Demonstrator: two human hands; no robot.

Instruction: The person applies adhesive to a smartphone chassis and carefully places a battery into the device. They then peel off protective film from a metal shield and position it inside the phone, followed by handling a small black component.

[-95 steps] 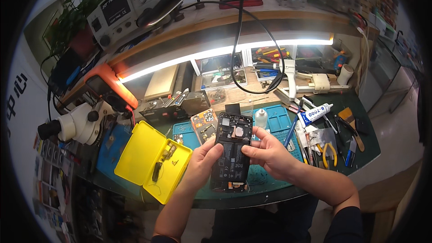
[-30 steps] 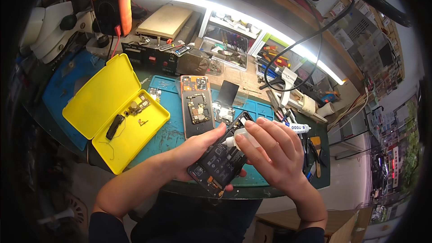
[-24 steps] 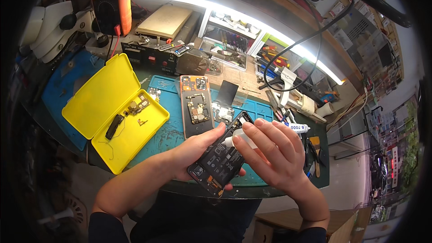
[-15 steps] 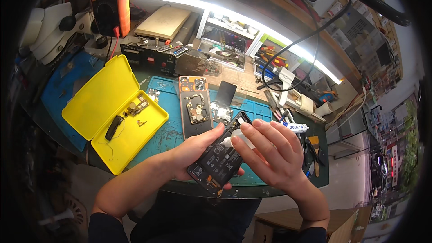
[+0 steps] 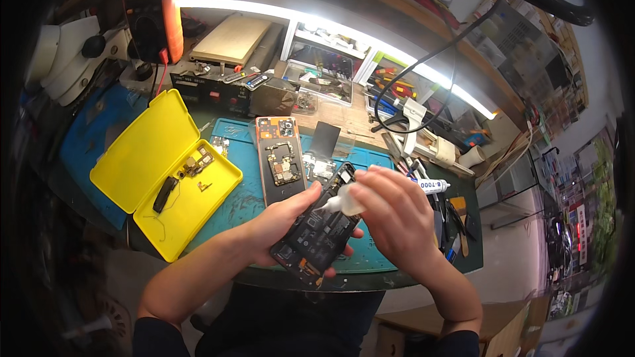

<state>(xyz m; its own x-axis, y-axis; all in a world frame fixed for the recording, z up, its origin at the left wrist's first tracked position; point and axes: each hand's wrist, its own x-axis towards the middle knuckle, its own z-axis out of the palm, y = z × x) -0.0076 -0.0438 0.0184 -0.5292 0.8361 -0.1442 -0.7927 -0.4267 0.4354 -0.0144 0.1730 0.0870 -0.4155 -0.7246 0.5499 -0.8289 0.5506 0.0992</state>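
My left hand [image 5: 274,230] is wrapped round an opened phone [image 5: 309,241], its thumb on the near left side and fingertips showing past the right edge. The phone lies tilted, with its dark inside and battery facing up. In my right hand [image 5: 399,221] is a small white squeeze bottle [image 5: 342,203], its thin nozzle pointing down-left over the phone. Whether the tip touches the phone I cannot tell. Just beyond is a second phone back [image 5: 279,129], orange at the top, with a bare circuit board [image 5: 283,163] resting on it.
To the left, an open yellow case [image 5: 188,218] holds small phone parts. A blue work mat [image 5: 254,198] covers the bench. A white glue tube [image 5: 428,186] and several hand tools [image 5: 456,225] lie at the right, with a black cable [image 5: 423,59] looping overhead.
My right hand has turned the bottle and brought it slightly lower, so its thin nozzle now shows above the phone. The left hand still grips the phone. The whole view has shifted slightly.
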